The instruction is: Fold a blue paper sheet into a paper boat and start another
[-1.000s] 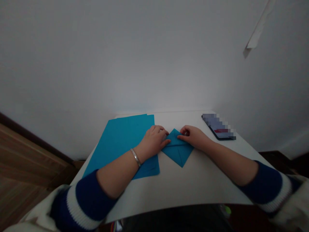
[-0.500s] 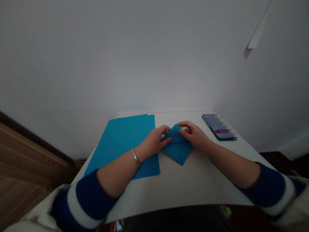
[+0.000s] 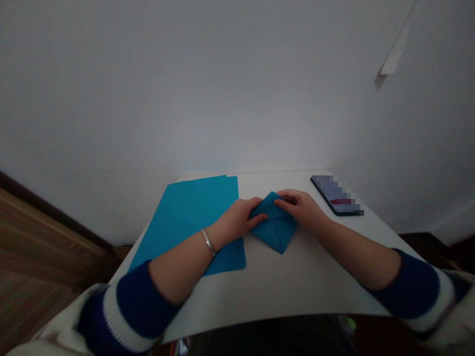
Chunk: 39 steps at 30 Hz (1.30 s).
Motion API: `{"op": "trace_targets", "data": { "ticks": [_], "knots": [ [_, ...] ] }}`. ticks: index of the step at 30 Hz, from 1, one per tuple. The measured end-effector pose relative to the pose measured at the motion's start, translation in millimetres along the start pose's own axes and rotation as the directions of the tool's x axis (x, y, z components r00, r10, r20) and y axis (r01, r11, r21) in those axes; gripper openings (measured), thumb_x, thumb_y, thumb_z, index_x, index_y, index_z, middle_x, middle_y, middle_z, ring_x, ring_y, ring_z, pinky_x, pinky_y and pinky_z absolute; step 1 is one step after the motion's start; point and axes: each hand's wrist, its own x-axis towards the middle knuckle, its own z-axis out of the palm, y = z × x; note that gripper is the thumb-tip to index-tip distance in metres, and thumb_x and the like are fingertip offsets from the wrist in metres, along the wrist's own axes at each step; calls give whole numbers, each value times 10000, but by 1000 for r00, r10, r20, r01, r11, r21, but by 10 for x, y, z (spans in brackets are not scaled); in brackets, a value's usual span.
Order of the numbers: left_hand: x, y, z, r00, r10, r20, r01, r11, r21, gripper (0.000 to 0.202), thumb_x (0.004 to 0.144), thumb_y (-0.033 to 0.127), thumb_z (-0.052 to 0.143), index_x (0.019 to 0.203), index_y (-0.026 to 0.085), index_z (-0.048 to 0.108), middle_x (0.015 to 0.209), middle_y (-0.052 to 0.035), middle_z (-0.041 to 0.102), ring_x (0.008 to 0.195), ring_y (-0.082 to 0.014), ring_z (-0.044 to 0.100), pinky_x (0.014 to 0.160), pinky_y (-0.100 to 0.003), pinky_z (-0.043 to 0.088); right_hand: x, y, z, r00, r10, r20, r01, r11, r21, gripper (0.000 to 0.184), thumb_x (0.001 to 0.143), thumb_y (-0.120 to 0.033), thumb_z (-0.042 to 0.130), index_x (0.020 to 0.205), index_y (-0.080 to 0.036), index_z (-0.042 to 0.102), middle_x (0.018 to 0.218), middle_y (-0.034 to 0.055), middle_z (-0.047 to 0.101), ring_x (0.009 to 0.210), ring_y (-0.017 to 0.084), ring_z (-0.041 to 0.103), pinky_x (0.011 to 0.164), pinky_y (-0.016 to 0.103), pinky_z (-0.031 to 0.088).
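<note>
A blue sheet of paper folded into a small diamond (image 3: 275, 230) is held between my two hands, with creases crossing its face. My left hand (image 3: 243, 217) grips its left corner, thumb on the front and fingers behind. On the upper right edge, my right hand (image 3: 300, 206) pinches it, thumb in front and fingertips partly hidden at the back. The paper's lower corner points toward me, above the white table. A silver bracelet circles my left wrist.
Larger blue paper sheets (image 3: 193, 212) lie stacked on the left of the white table (image 3: 237, 301), partly under my left forearm. A phone (image 3: 337, 195) with a blurred screen lies at the right. The wall (image 3: 237, 89) rises behind the table; a wooden panel (image 3: 40, 252) stands left.
The folded paper has shifted very slightly to the right. My left fingers have moved a little at its edge, and my right fingers have lowered slightly behind it.
</note>
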Motion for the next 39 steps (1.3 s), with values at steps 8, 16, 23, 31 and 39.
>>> {"op": "trace_targets", "data": {
  "ticks": [8, 16, 23, 31, 39],
  "knots": [
    [-17, 19, 12, 999, -38, 7, 39, 998, -41, 174, 893, 346, 541, 921, 177, 571, 820, -32, 629, 714, -165, 554, 635, -272, 401, -10, -6, 7, 998, -25, -55, 24, 999, -23, 211, 733, -380, 643, 819, -201, 713, 824, 41, 718, 764, 193, 623, 690, 322, 470],
    [21, -12, 9, 996, -60, 59, 61, 998, -15, 342, 871, 432, 534, 667, 160, 575, 635, -16, 583, 593, -134, 487, 578, -261, 326, -16, -9, -1, 998, 6, -55, -9, 999, -45, 222, 725, -391, 645, 805, -197, 717, 826, 46, 713, 776, 199, 617, 696, 327, 463],
    [25, -20, 15, 994, -92, 67, 97, 992, -78, 336, 852, 422, 542, 645, 161, 584, 606, -2, 561, 571, -126, 458, 560, -252, 304, -9, -9, 1, 1000, 9, -26, -11, 997, -72, 247, 739, -419, 616, 808, -196, 695, 803, 42, 689, 749, 190, 599, 666, 311, 447],
    [11, -7, 28, 981, -171, 87, 187, 952, -241, 355, 853, 448, 504, 685, 150, 600, 613, 3, 556, 575, -119, 448, 525, -229, 309, -9, 1, -27, 1000, 12, 5, -10, 973, -232, 291, 791, -457, 546, 686, -193, 610, 646, 12, 578, 618, 154, 507, 549, 274, 366],
    [-11, -15, 64, 981, -173, 83, 191, 925, -330, 324, 847, 426, 543, 1008, 169, 656, 934, -61, 699, 807, -200, 618, 683, -286, 473, -34, -21, -12, 998, -61, -5, 57, 957, -286, 251, 785, -414, 569, 666, -198, 615, 630, 2, 583, 622, 151, 508, 570, 275, 356]
  ]
}}
